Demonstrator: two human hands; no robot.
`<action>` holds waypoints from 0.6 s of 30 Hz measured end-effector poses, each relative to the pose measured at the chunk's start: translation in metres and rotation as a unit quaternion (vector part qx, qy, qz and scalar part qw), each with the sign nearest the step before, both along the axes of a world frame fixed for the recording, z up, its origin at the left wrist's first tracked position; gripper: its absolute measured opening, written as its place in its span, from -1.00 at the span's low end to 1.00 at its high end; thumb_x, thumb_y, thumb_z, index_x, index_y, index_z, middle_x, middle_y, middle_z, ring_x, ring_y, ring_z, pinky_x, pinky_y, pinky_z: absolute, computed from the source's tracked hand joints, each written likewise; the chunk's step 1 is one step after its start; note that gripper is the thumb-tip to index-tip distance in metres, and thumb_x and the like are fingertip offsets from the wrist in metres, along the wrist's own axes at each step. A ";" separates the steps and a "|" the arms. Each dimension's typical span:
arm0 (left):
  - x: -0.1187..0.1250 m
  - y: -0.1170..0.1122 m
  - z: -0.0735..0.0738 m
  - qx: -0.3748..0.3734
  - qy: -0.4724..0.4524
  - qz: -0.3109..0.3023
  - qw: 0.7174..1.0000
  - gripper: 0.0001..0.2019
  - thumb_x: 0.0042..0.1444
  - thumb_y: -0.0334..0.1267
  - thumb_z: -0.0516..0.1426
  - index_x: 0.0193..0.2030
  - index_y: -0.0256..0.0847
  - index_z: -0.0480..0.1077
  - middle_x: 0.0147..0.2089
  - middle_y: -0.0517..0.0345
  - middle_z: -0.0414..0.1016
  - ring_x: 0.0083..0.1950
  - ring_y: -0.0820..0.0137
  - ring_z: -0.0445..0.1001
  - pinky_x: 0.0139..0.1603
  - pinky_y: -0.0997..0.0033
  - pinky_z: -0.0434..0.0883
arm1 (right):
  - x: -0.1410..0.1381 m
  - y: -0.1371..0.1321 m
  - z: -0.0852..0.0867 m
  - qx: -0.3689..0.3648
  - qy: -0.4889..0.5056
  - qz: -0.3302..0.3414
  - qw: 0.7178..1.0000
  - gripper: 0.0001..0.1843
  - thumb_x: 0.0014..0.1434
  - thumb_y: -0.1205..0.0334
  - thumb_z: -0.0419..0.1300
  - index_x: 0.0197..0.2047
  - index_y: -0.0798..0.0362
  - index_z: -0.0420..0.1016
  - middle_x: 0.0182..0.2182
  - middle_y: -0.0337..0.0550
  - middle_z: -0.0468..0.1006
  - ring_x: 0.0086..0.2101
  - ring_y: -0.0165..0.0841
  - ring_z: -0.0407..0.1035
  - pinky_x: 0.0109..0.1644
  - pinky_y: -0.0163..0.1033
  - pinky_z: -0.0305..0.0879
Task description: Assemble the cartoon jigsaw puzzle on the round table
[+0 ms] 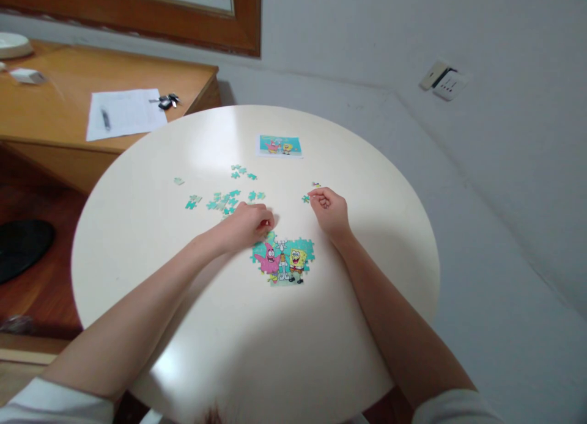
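Note:
A partly built cartoon jigsaw (284,260) lies in the middle of the round cream table (367,186). My left hand (250,223) rests at the jigsaw's upper left edge, fingers curled and pressed down; what they hold is hidden. My right hand (329,209) sits right of that, fingers curled in a loose pinch, touching a small teal piece (306,198) at its fingertips. Loose teal pieces (224,201) are scattered left of my left hand. A small reference picture (279,145) lies at the table's far side.
A wooden desk (59,100) stands at the back left with a sheet of paper (123,112), a pen and keys (167,100). A wall socket (444,82) is at the right. A dark round object (21,247) lies on the floor at left.

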State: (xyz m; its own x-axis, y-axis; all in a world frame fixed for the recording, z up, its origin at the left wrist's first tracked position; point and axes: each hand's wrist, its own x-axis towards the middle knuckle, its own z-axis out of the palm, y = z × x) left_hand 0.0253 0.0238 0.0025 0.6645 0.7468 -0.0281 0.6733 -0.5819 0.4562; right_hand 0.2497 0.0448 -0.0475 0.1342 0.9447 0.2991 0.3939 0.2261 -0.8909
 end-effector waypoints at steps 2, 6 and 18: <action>0.000 0.001 0.000 0.006 -0.010 0.013 1.000 -0.76 0.09 -0.37 -0.04 -0.32 -0.24 0.46 -0.34 0.06 0.47 -0.44 0.48 0.31 -0.23 0.36 0.27 | -0.001 -0.001 0.001 0.002 0.004 -0.005 1.000 -0.89 0.01 0.22 0.15 -0.38 0.05 0.45 -0.61 -0.32 0.30 -0.58 -0.50 0.11 -0.53 -0.35 0.07; -0.001 0.002 0.003 0.011 -0.022 0.037 0.999 -0.75 0.08 -0.35 -0.02 -0.25 -0.26 0.48 -0.34 0.05 0.47 -0.40 0.45 0.34 -0.21 0.35 0.29 | -0.003 -0.002 0.004 0.000 0.010 -0.007 1.000 -0.91 -0.02 0.26 0.14 -0.40 0.05 0.44 -0.62 -0.32 0.31 -0.60 -0.50 0.11 -0.54 -0.35 0.06; -0.006 0.003 0.015 0.027 -0.051 0.091 0.994 -0.85 -0.16 -0.48 0.03 -0.56 -0.19 0.10 -0.46 0.19 0.27 -0.44 0.48 0.20 -0.36 0.43 0.19 | -0.002 -0.001 0.004 -0.009 0.007 -0.006 1.000 -0.92 0.01 0.28 0.15 -0.39 0.07 0.43 -0.62 -0.34 0.30 -0.59 -0.52 0.13 -0.52 -0.36 0.08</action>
